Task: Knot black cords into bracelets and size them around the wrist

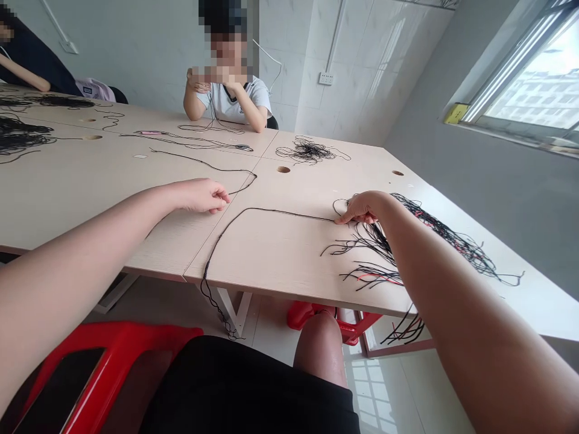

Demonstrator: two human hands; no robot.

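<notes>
Fingers of the right hand [367, 206] clamp a thin black cord [289, 213], apparently to steady it; those of the left hand [201, 194] curl beside a second cord [256, 176], their grip impossible to tell. The black cord crosses the wooden table [280, 253] and hangs over its edge, probably too long to lie flat. Bundled strands [380, 239] sit near the right hand, seemingly for reach.
</notes>
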